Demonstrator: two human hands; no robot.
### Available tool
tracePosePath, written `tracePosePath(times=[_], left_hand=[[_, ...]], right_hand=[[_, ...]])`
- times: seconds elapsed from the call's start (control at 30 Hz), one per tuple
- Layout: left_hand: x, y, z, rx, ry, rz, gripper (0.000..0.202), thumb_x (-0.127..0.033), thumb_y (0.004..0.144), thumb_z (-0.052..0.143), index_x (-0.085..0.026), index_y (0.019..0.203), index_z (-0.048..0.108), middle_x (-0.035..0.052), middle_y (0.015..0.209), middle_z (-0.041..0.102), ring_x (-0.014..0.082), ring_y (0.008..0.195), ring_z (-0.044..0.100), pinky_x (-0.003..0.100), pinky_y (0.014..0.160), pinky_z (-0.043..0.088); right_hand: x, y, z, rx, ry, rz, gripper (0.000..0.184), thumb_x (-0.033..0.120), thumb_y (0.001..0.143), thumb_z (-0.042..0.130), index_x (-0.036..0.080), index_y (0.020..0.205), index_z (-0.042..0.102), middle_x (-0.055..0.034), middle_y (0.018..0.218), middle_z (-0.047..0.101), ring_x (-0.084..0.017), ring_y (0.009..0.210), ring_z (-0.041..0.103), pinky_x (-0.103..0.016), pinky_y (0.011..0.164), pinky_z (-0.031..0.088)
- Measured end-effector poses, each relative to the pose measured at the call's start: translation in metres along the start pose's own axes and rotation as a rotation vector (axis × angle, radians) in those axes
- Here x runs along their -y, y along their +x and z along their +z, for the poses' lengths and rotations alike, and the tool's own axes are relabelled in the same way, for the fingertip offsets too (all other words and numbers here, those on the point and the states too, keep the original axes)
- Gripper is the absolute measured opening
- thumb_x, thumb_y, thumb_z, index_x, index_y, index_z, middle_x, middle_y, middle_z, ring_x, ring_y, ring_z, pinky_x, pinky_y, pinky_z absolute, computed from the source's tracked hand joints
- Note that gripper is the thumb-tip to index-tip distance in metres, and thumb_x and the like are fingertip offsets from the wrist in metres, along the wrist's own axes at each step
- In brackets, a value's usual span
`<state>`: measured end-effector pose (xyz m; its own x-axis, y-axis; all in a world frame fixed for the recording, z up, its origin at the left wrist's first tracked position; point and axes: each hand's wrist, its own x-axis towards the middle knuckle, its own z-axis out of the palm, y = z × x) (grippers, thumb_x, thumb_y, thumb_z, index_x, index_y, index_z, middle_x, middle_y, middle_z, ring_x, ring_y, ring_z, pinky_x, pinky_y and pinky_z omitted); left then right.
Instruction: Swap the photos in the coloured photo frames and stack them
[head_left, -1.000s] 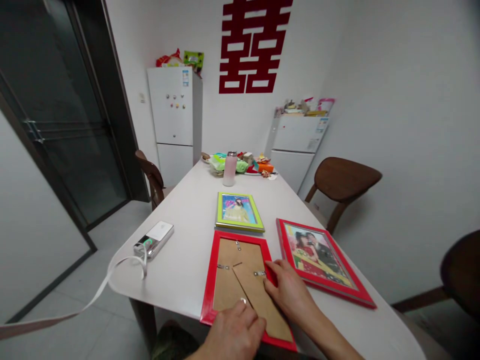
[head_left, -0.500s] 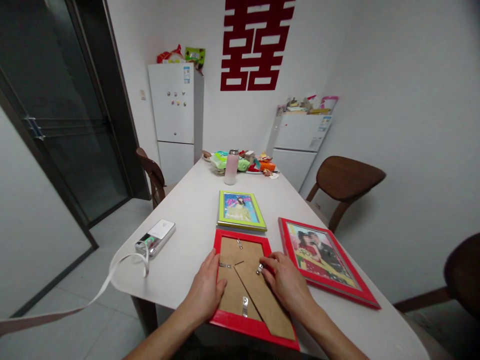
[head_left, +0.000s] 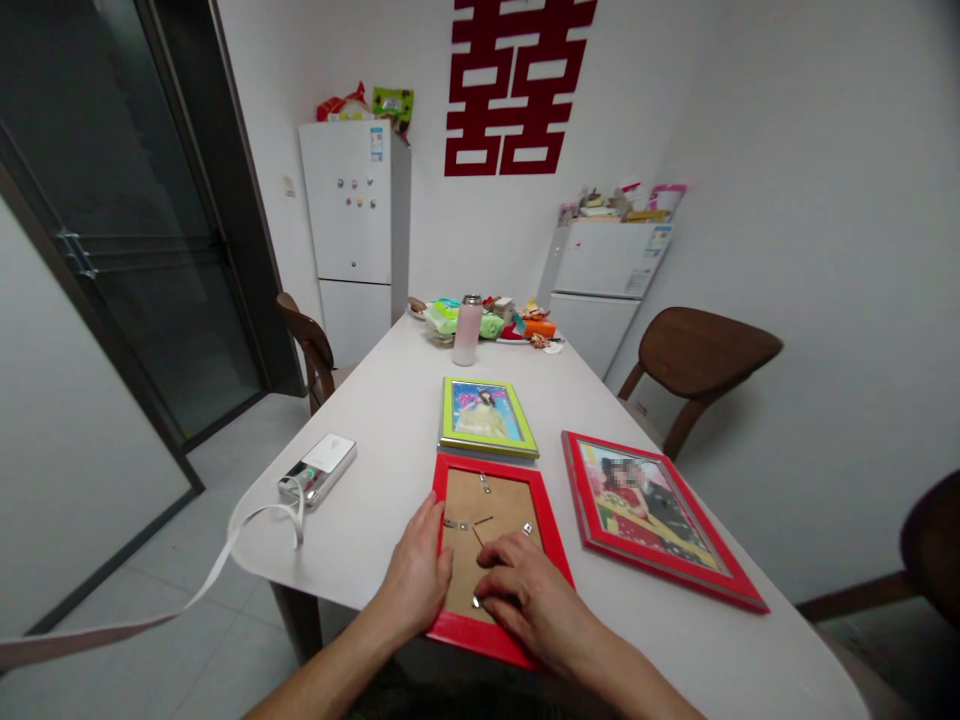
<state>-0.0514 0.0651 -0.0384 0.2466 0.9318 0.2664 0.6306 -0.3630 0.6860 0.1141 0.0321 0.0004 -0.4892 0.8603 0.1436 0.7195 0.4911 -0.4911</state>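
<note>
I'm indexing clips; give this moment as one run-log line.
left hand: on facedown red frame | right hand: at lower clip | green frame: beyond, picture up

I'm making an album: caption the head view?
Left hand on a face-down red picture frame, right hand at its lower metal clip.

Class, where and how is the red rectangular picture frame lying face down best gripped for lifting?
Probably hold the red frame by its long side borders, one hand from each side. It lies flat, its border surrounds a brown backing board, and the yellow-green picture frame sits close to its far edge. The left hand is on the left border.
</note>
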Motion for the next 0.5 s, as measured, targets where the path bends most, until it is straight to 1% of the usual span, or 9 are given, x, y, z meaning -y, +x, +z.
tracePosePath(times=[0.1, 0.2, 0.37, 0.43, 0.5], left_hand=[[0.001, 0.0, 0.0, -0.007, 0.003, 0.007, 0.051, -0.01, 0.069, 0.042, -0.008, 0.119, 0.038, 0.0139, 0.129, 0.035, 0.0199, 0.118, 0.032, 0.036, 0.099, 0.026], [0.001, 0.0, 0.001, -0.003, 0.009, 0.019, 0.049, -0.011, 0.071, 0.04, -0.008, 0.119, 0.038, 0.0137, 0.129, 0.036, 0.0202, 0.118, 0.033, 0.037, 0.099, 0.027], [-0.001, 0.0, -0.001, 0.002, 0.008, 0.026, 0.047, -0.012, 0.072, 0.038, -0.007, 0.119, 0.039, 0.0143, 0.128, 0.037, 0.0201, 0.118, 0.033, 0.036, 0.099, 0.027], [-0.002, 0.0, -0.002, 0.008, 0.007, 0.019, 0.048, -0.012, 0.071, 0.039, -0.006, 0.119, 0.039, 0.0146, 0.128, 0.037, 0.0199, 0.118, 0.033, 0.036, 0.099, 0.027], [-0.003, 0.0, -0.003, 0.02, 0.012, 0.01, 0.049, -0.011, 0.07, 0.039, -0.005, 0.119, 0.038, 0.0148, 0.129, 0.035, 0.0196, 0.118, 0.032, 0.035, 0.1, 0.026]], right_hand=[[0.002, 0.01, 0.0, -0.052, 0.035, 0.034, 0.02, 0.017, 0.073, 0.048, 0.021, 0.086, 0.063, -0.0046, 0.09, 0.056, -0.015, 0.088, 0.047, -0.027, 0.079, 0.036], [0.004, 0.028, 0.002, -0.104, -0.013, 0.102, 0.022, 0.019, 0.076, 0.044, 0.018, 0.091, 0.061, -0.0059, 0.088, 0.056, -0.016, 0.086, 0.047, -0.027, 0.078, 0.036], [0.003, 0.058, 0.018, -0.121, -0.201, 0.178, 0.021, 0.021, 0.078, 0.041, 0.018, 0.079, 0.062, -0.0056, 0.079, 0.056, -0.016, 0.08, 0.049, -0.025, 0.072, 0.036], [0.0, 0.064, 0.022, -0.138, -0.222, 0.198, 0.023, 0.02, 0.079, 0.04, 0.018, 0.078, 0.062, -0.0056, 0.077, 0.056, -0.015, 0.079, 0.05, -0.024, 0.073, 0.035], [-0.004, 0.065, 0.021, -0.153, -0.232, 0.215, 0.022, 0.021, 0.079, 0.04, 0.017, 0.079, 0.062, -0.0054, 0.078, 0.056, -0.015, 0.078, 0.05, -0.023, 0.072, 0.035]])
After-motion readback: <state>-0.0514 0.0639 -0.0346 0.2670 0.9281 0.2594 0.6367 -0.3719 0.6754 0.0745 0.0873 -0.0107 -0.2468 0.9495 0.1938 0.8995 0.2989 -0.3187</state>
